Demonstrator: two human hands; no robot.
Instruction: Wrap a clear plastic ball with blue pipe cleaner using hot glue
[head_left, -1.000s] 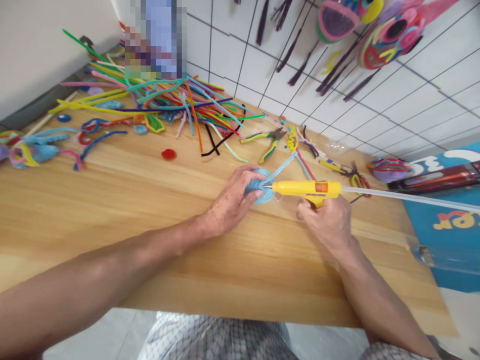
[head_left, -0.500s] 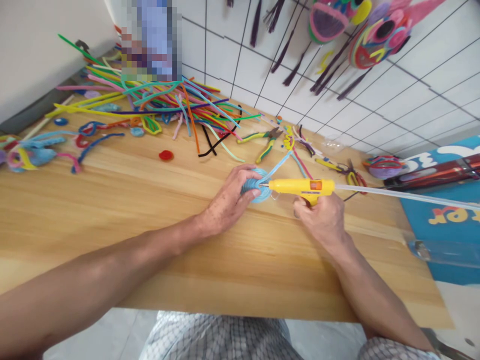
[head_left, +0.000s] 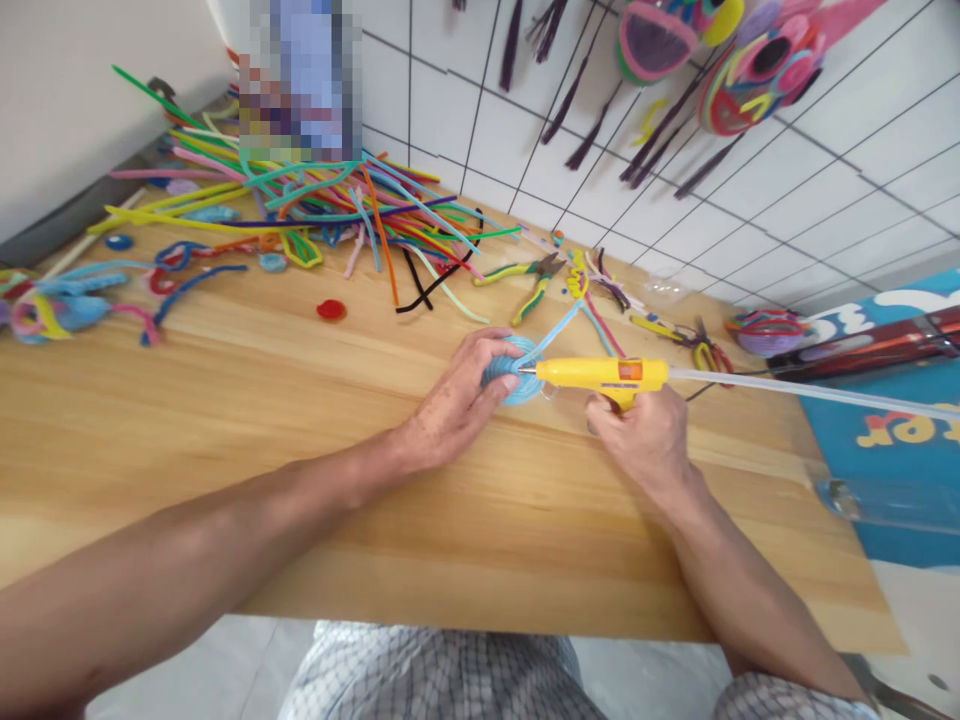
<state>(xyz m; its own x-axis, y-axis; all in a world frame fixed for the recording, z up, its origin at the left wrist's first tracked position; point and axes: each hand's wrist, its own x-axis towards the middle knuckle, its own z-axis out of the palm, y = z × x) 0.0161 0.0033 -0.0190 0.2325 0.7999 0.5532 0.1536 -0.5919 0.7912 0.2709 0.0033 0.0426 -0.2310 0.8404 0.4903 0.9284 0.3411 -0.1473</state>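
My left hand (head_left: 459,400) is closed round the left side of a light blue coil of pipe cleaner (head_left: 531,388), fingers at its far edge and thumb on the near side. A loose light blue strand (head_left: 556,332) runs from the coil up to the right. In my right hand (head_left: 645,435) is a yellow hot glue gun (head_left: 581,373), gripped by its handle. The metal nozzle meets the coil near the left thumb. A long translucent glue stick (head_left: 780,383) sticks out of the gun's back end.
A heap of coloured pipe cleaners (head_left: 315,205) lies at the back left. Pliers (head_left: 529,285) and scissors (head_left: 705,350) lie beyond the gun. Left of my hand are a red disc (head_left: 331,310) and a twisted pipe-cleaner figure (head_left: 79,310). Decorated figures (head_left: 757,80) hang on the tiled wall.
Almost nothing differs. Both hands, the coil and the glue gun keep their places, and the view has shifted very slightly.
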